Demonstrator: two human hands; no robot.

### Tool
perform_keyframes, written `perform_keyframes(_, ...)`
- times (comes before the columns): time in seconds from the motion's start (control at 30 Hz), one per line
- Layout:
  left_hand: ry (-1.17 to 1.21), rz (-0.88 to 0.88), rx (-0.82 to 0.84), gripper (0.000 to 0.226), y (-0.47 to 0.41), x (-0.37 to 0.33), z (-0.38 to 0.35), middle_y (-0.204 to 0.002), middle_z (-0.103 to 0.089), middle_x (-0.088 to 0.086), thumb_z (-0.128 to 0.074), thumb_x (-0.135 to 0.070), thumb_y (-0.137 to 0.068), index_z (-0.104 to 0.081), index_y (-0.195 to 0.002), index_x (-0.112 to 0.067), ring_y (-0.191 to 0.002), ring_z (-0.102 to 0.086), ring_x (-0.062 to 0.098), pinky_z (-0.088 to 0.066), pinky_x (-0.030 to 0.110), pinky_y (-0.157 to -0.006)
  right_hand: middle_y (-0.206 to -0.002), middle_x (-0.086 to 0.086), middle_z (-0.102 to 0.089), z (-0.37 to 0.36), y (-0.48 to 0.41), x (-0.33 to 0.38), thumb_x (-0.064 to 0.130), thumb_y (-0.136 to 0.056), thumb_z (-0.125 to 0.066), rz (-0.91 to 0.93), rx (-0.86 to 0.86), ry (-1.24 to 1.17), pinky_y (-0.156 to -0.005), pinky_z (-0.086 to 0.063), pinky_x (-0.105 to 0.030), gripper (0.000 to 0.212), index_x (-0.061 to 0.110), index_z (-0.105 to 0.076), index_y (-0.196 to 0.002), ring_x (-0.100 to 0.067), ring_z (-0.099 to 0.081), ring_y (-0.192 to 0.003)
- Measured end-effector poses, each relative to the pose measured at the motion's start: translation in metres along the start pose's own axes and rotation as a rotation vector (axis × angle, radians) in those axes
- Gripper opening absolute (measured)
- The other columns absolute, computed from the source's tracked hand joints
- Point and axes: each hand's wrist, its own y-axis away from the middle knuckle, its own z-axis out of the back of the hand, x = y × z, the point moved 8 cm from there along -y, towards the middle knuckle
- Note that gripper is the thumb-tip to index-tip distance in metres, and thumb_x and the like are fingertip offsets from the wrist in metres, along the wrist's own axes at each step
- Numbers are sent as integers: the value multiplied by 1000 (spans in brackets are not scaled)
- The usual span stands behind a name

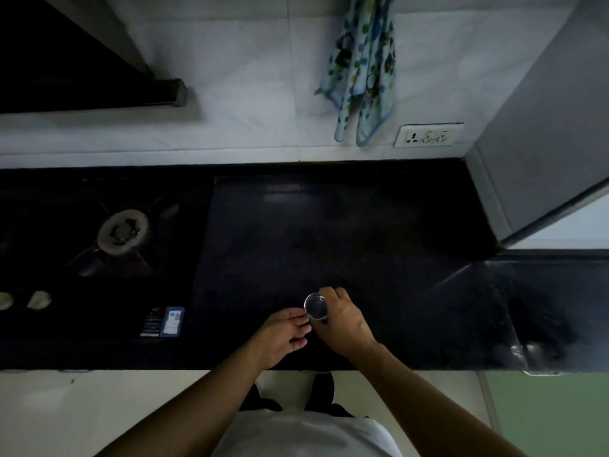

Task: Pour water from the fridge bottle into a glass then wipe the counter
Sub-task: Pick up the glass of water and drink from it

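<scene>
Gripping glass (315, 306), right hand (342, 319); left hand (284, 331) fingertips touching it.

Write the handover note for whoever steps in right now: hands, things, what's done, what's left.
Right hand: grips the glass from its right side.
Left hand: open, holds nothing, fingertips by the glass; contact cannot be told.
Things: the glass is upright near the front edge of the counter. No bottle is in view. A cloth hangs on the wall behind the counter.
Done: the glass is out and in place. Too dark to tell if it holds water.
Left: probably fetch the bottle, pour, then wipe the counter, perhaps with that cloth.
</scene>
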Motion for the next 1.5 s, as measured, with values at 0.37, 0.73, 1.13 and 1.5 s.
perform_keyframes(0.37,211,-163,-11,38,45,-18,35,-114,-69,10,-56,14,-90,-62,-122,-5,-111,-64,26,-50,41,-95,-117,-4,-52,2,0,68,32,-82,-68,202,17,35,-78,-57,-39,50,21,-49,-127,-24,-62,-91)
perform_keyframes(0.73,433,-263,-134,38,122,-3,133,-105,-72,8,-61,9,-87,-62,-121,-7,-101,-67,21,-49,36,-89,-122,-1,-51,-51,18,189,31,-82,-70,458,127,88,-83,-55,-36,57,24,-48,-134,-24,-62,-99)
perform_keyframes(1.13,515,-340,-195,26,207,26,296,-87,-68,7,-49,7,-93,-67,-105,-7,-75,-63,13,-52,30,-79,-117,-2,-52,-158,62,357,29,-83,-70,622,190,158,-86,-53,-32,51,19,-51,-130,-21,-60,-102)
perform_keyframes(1.5,612,-346,-323,23,274,54,464,-77,-65,10,-53,6,-89,-67,-84,-10,-65,-62,16,-53,32,-74,-108,-5,-53,-264,91,506,38,-86,-69,723,226,156,-79,-50,-32,43,15,-58,-121,-24,-60,-93)
